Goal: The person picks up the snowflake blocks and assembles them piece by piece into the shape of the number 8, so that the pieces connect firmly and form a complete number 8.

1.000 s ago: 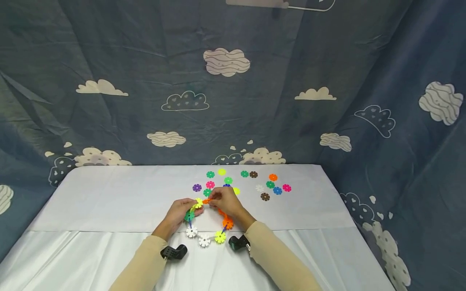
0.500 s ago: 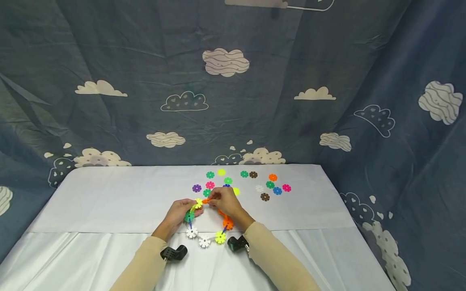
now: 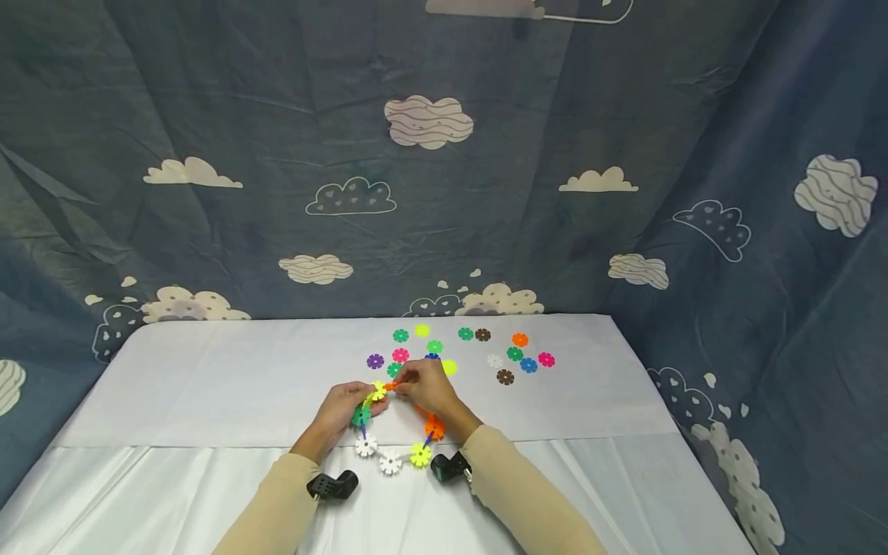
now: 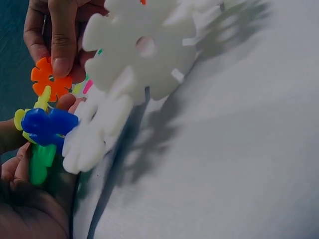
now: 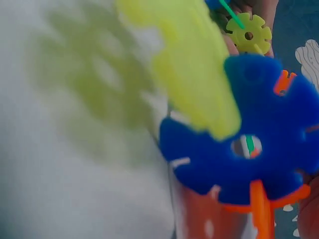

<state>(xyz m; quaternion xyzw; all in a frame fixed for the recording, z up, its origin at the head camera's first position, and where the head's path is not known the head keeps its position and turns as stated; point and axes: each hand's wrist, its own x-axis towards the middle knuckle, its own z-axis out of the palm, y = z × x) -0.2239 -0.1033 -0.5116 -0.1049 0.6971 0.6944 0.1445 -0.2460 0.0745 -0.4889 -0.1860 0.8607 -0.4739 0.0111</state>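
Observation:
Slotted flower-shaped plastic discs are linked into a loop in front of the person in the head view. Along its near side are a white disc (image 3: 390, 462) and a yellow disc (image 3: 420, 455). My left hand (image 3: 340, 410) holds the loop's left part at a yellow disc (image 3: 378, 391), beside a green disc (image 3: 361, 415). An orange disc (image 4: 52, 79) is pinched by my right hand (image 3: 432, 389), touching the yellow one at the far side. More orange discs (image 3: 434, 427) hang below the right hand. A blue disc (image 5: 269, 114) looms close in the right wrist view.
Loose flower discs lie flat beyond the hands, among them a purple disc (image 3: 375, 361), a brown disc (image 3: 505, 377) and a pink disc (image 3: 546, 360). A white cloth (image 3: 208, 385) covers the table. A cloud-patterned curtain (image 3: 486, 231) hangs behind its far edge.
Both hands keep their hold on the discs at the far side of the loop. My right hand has shifted very slightly left; the head view has tilted a little.

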